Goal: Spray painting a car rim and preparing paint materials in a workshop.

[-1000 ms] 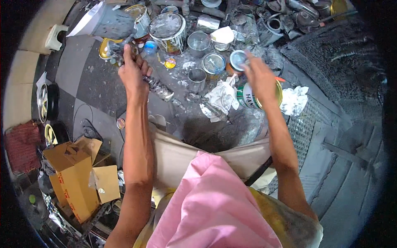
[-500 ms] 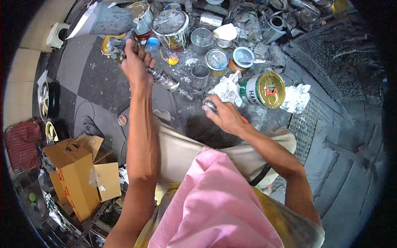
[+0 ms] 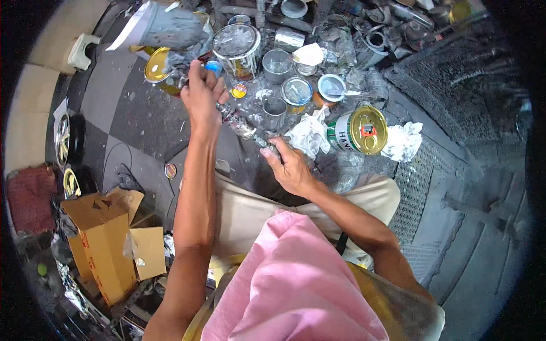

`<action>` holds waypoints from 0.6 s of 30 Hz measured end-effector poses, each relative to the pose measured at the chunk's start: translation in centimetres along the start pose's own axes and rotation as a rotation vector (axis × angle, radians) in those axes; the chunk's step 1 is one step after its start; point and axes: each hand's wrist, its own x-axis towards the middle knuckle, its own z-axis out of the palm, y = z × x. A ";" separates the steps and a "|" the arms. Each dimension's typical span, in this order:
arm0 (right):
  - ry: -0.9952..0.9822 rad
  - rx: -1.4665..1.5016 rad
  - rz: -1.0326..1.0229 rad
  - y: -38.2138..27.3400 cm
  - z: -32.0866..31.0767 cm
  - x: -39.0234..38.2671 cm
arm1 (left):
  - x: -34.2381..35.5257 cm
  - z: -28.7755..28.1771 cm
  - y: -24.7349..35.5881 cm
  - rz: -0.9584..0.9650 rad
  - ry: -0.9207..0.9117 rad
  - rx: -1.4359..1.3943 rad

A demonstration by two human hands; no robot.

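Note:
My left hand (image 3: 203, 99) is wrapped round a paint-caked spray gun, whose stained handle (image 3: 242, 126) slants out below it to the right. A grey translucent cup (image 3: 170, 27) with a white rim lies tipped beyond the gun's head and seems to belong to it. My right hand (image 3: 290, 170) pinches a small metal fitting (image 3: 272, 149) at the handle's lower end. Fitting and handle end appear to meet, though the fingers partly hide the joint. Crumpled white paper (image 3: 309, 133) lies just beyond my right hand, beside a green and gold tin (image 3: 368, 131).
Paint-streaked cans (image 3: 236, 45), metal cups (image 3: 277, 65) and an open tub (image 3: 331, 88) crowd the floor ahead. A yellow-lidded tin (image 3: 157, 65) stands past my left hand. A cardboard box (image 3: 105, 241) sits at the left, near wheels (image 3: 68, 136). Black matting (image 3: 443, 108) covers the far right.
My right hand has moved left and a little nearer, bringing the fitting to the handle's end. My left hand has shifted slightly right and nearer with the spray gun. The cup tilts differently.

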 end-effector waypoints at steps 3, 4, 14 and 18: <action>-0.106 0.398 0.141 0.3 0.9 -0.4 | -0.6 0.0 0.0 -0.031 -0.020 0.020; -0.225 0.730 0.383 -0.2 1.0 -0.6 | -0.8 0.1 -0.1 -0.065 -0.037 0.028; -0.049 -0.317 -0.403 4.9 -7.8 5.0 | -3.4 1.0 -4.0 -0.055 -0.064 0.091; 0.617 -1.073 0.074 11.7 -19.6 9.8 | -4.2 1.0 -3.7 -0.002 -0.137 0.378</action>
